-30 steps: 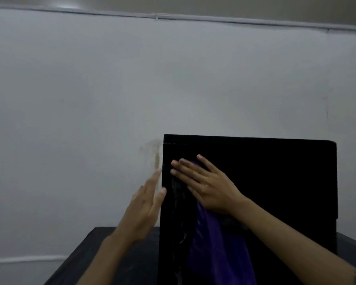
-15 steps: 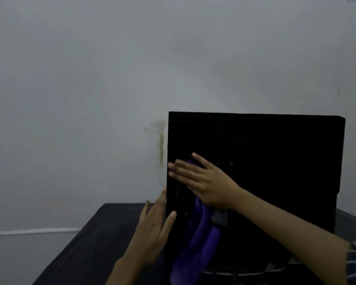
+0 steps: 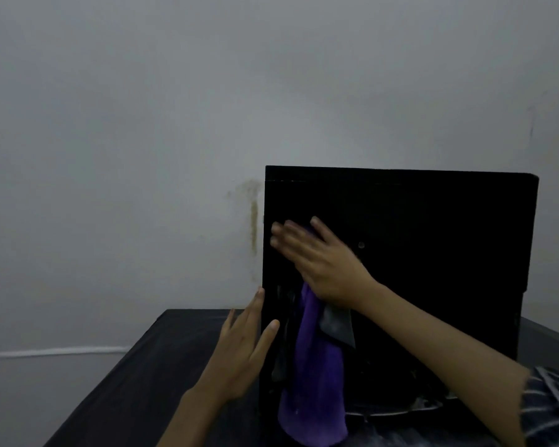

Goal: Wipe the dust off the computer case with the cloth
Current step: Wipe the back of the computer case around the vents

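A black computer case stands upright on a dark table, its glossy side panel facing me. My right hand lies flat on that panel near its left edge, fingers straight, pressing a purple cloth against it. Most of the cloth hangs down below the palm. My left hand is open with straight fingers along the case's left front edge, its thumb over the panel side.
The dark table reaches left of the case and ends near the grey wall. A brownish stain marks the wall just left of the case. A striped sleeve shows at the lower right.
My left hand moved down the case's left edge and now touches it. My right hand kept the cloth pressed on the panel's left side. The camera tilted down a little.
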